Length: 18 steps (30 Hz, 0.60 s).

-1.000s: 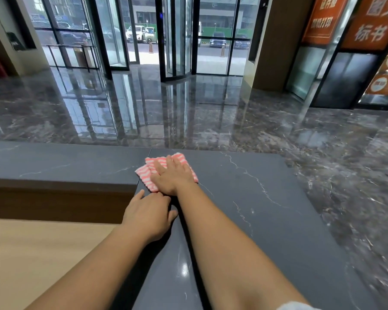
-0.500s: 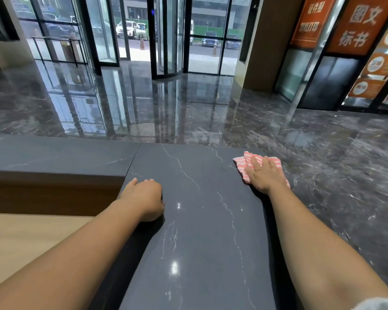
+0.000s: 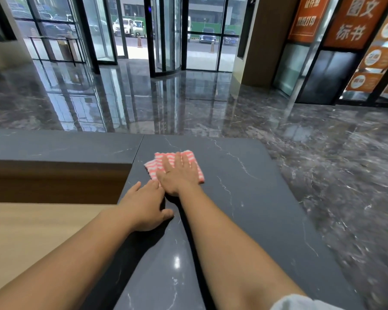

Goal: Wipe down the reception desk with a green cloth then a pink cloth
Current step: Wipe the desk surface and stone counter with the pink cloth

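Observation:
A pink-and-white striped cloth [image 3: 158,163] lies folded on the dark grey marble top of the reception desk [image 3: 244,198], near the desk's inner corner. My right hand [image 3: 179,173] presses flat on the cloth with fingers spread and pointing away from me. Just behind it, my left hand [image 3: 143,206] rests palm down on the desk's near left edge, its fingertips almost touching the right wrist. No green cloth is in view.
The desk top continues to the left as a narrow ledge [image 3: 61,146] above a brown panel. A lower light wooden surface [image 3: 27,233] lies at my left. Beyond the desk's far and right edges spreads a glossy marble lobby floor [image 3: 211,104] up to glass doors.
My right hand slid the pink cloth from the desk's right edge back to the left, near the inner corner. My left hand stayed on the near left edge.

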Each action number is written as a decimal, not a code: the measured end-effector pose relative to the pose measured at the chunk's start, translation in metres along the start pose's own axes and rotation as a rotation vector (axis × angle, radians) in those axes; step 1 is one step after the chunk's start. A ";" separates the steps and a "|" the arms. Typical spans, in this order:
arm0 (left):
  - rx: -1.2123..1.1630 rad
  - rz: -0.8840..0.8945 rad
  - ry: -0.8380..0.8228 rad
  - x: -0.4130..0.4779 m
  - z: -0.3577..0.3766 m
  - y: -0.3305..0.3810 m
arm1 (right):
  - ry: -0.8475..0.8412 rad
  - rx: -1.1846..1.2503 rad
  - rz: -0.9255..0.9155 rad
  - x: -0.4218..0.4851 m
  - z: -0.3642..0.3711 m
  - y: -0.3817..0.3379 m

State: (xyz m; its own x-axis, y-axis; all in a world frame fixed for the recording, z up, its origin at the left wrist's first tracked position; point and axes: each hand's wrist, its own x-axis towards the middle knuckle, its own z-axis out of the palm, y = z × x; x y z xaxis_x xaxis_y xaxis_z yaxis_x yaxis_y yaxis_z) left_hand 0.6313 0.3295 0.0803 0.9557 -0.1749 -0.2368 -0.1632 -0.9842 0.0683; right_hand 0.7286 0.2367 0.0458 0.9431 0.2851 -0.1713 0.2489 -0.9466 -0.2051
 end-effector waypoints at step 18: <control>0.033 -0.037 0.037 -0.027 0.010 0.039 | 0.093 -0.004 0.447 -0.076 -0.029 0.182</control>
State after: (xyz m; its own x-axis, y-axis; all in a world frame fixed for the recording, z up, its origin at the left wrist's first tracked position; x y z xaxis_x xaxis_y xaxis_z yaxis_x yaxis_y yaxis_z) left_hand 0.5962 0.2958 0.0793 0.9696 -0.1381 -0.2022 -0.1353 -0.9904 0.0276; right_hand 0.7087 0.0382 0.0490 0.9737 -0.1665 -0.1554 -0.1868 -0.9741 -0.1272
